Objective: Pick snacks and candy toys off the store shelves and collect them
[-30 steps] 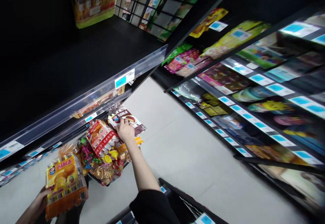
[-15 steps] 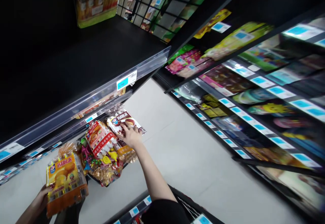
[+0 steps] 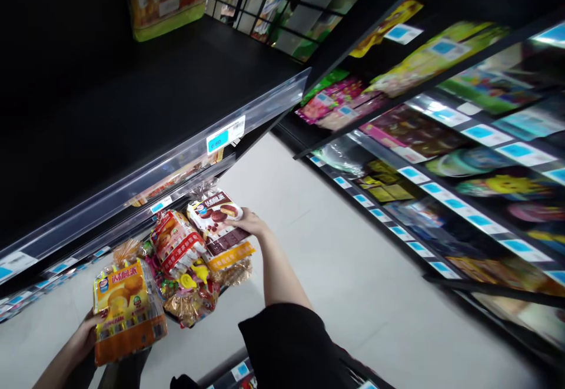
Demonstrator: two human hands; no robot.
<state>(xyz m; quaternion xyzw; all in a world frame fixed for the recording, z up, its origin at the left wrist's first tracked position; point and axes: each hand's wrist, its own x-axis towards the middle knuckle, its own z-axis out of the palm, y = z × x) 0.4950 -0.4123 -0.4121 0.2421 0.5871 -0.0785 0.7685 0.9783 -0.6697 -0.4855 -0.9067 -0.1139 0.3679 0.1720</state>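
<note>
My left hand is closed on the left side of a yellow and orange pack of pies, holding it upright at the lower left. My right hand grips the right edge of a brown and white pack of chocolate pies, with fingertips on its front. Between the two packs lies a red and white pack of pies. Beneath it is a pile of colourful wrapped sweets. A dark edge shows under the pile; what holds it is mostly hidden.
A black shelf with a clear price rail spans the upper left. On it stands a bag of snacks beside a wire mesh panel. Stocked shelves line the right. Pale floor lies between.
My right hand has moved from the front of the chocolate pie pack to its right edge. My left hand and the yellow pack have shifted slightly right and up in view.
</note>
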